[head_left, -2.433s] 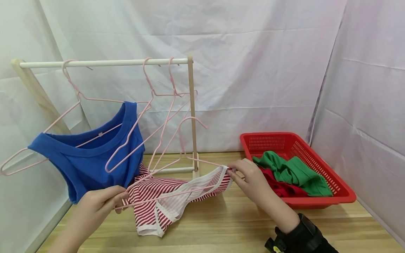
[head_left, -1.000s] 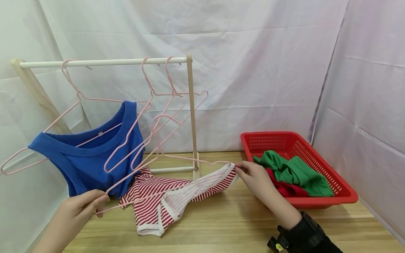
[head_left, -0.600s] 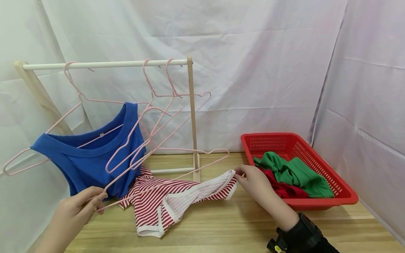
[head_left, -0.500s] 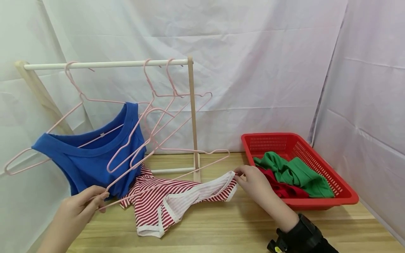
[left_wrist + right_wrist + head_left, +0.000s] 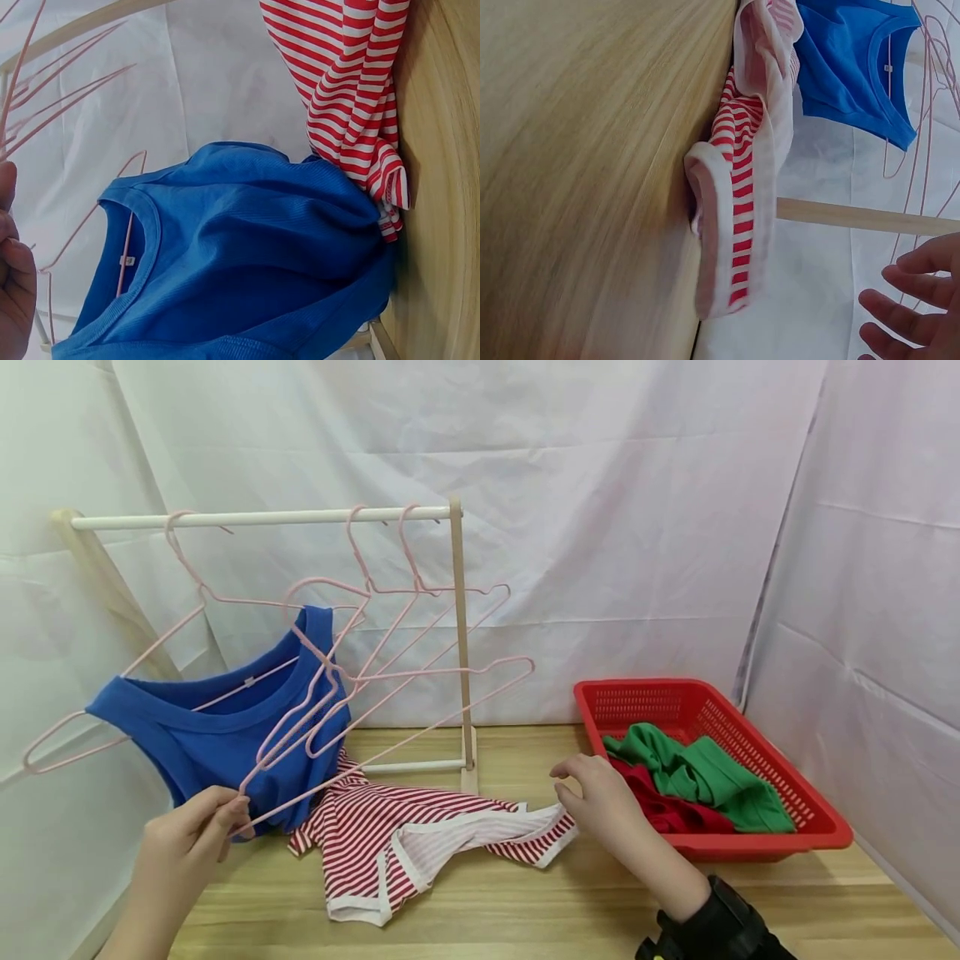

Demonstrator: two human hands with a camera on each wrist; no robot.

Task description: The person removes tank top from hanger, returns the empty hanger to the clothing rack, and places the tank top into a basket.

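Note:
My left hand pinches one end of a pink wire hanger, held up in front of the rack with its hook upward and no garment on it. Below it, a red-and-white striped shirt with white trim lies crumpled on the table. My right hand hovers just above the shirt's right end, fingers loosely bent and apart from the cloth. In the right wrist view the spread fingers hold nothing. A blue sleeveless top hangs on another hanger at the left, behind my left hand.
A wooden rack with a white rail stands at the left, two bare pink hangers on its right part. On the right sits a red plastic basket with a green garment and a red garment. White cloth surrounds the table.
The hanger's right end has come out of the striped shirt, and my left hand has raised the hanger. My right hand has let go of the shirt, whose right end has dropped to the table.

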